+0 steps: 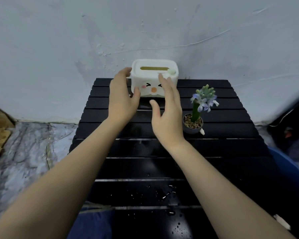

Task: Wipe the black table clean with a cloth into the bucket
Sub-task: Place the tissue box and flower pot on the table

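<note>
The black slatted table [223,149] fills the middle of the view, with water drops [169,195] on its near slats. A white tissue box [154,75] with a cartoon face stands at the table's far edge against the wall. My left hand [123,99] is open at the box's left side, fingers curled around its corner. My right hand [167,111] is open in front of the box's right half, fingers spread and touching its front. No cloth is visible. A blue bucket rim [290,166] shows at the right edge.
A small grey pot [192,125] with a green stem and pale blue flowers stands right of my right hand. A white scrap [281,221] lies near the table's right front. Marbled floor lies to the left, a pale wall behind.
</note>
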